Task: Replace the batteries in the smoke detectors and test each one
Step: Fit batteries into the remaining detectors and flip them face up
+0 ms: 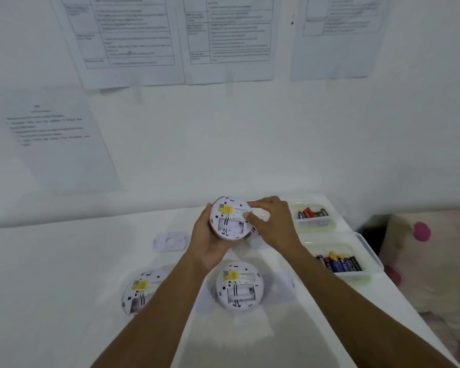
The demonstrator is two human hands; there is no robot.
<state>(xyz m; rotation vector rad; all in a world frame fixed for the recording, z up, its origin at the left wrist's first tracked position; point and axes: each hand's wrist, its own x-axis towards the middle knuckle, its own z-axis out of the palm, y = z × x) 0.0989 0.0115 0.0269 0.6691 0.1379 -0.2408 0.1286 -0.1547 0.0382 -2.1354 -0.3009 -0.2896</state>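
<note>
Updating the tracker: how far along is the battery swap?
Done: one mounting plate lies detached. In hand: left hand holds the held detector back-up, right hand pinches its edge; its bay looks empty. Left: centre detector looks empty too; batteries sit in near tray and far tray; no test seen.

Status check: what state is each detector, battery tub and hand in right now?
Held detector: lifted, back up, battery bay open.
Middle detector: on table, back up, bay open.
Left detector: on table, back up, partly hidden.
Far tub: uncovered, holds batteries.
Near tub: uncovered, holds batteries.
Left hand: grips held detector.
Right hand: pinches held detector's edge.
</note>
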